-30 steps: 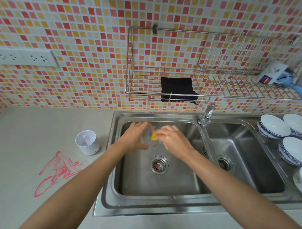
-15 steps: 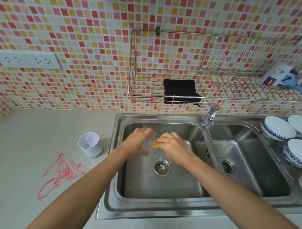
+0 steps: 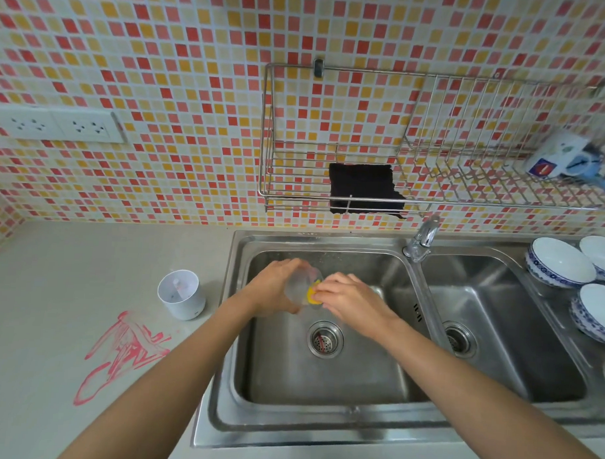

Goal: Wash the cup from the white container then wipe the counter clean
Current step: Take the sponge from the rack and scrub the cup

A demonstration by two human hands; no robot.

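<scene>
Over the left sink basin [image 3: 323, 377] my left hand [image 3: 275, 290] grips a clear cup [image 3: 300, 287], held tilted on its side. My right hand [image 3: 350, 298] pinches a yellow sponge [image 3: 312, 294] and presses it into the cup's mouth. Most of the sponge is hidden by my fingers. A white container [image 3: 181, 293] stands on the counter left of the sink. In front of it a red scribbled stain [image 3: 125, 350] marks the beige counter [image 3: 69, 290].
The faucet [image 3: 422, 240] rises between the two basins. Several blue-and-white bowls [image 3: 560, 262] lie at the right of the sink. A wire wall rack [image 3: 417, 144] holds a black cloth [image 3: 364, 188] and a white mug [image 3: 557, 156]. Wall sockets [image 3: 58, 124] sit at the left.
Both hands stay together over the left basin with the cup and sponge; the cup has turned slightly in my left hand. The view has shifted a little.
</scene>
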